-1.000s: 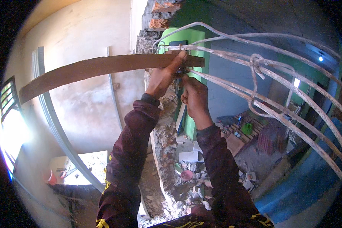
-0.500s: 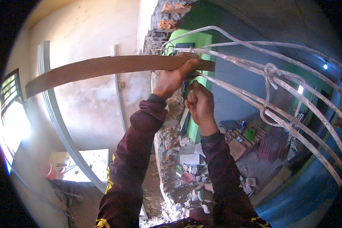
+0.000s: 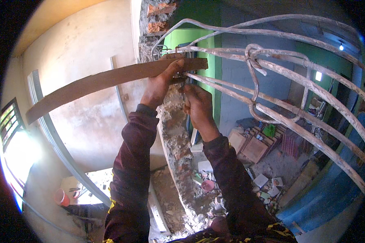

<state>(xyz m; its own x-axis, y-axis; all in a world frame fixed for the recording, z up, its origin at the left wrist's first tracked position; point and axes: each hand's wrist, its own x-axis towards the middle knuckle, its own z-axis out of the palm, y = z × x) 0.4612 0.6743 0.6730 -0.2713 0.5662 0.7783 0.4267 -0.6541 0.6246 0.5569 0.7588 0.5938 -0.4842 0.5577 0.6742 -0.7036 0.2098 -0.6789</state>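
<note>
A long brown wooden board (image 3: 105, 79) stretches leftward across the broken top of the wall. My left hand (image 3: 160, 87) grips it near its right end, thumb across the front face. Just below and to the right, my right hand (image 3: 199, 106) is closed with its fingers pinched close to the steel bars; whatever they hold is hidden. Bent, whitish reinforcing bars (image 3: 324, 91) run from behind the board toward the right, bound together by a steel stirrup (image 3: 254, 77). Where the bars meet the wall is partly covered by my left hand and the board.
Below me runs a broken brick wall (image 3: 176, 139) with rubble (image 3: 209, 202) at its foot. Grey metal channel (image 3: 56, 137) leans at the left, by a white-topped table (image 3: 89, 194) and a red bucket (image 3: 61, 197). Wooden frames (image 3: 255, 148) lie on the floor at right.
The whole view has shifted, so hands, board and bars appear further left. The board's left end sits lower. Both hands keep nearly the same hold.
</note>
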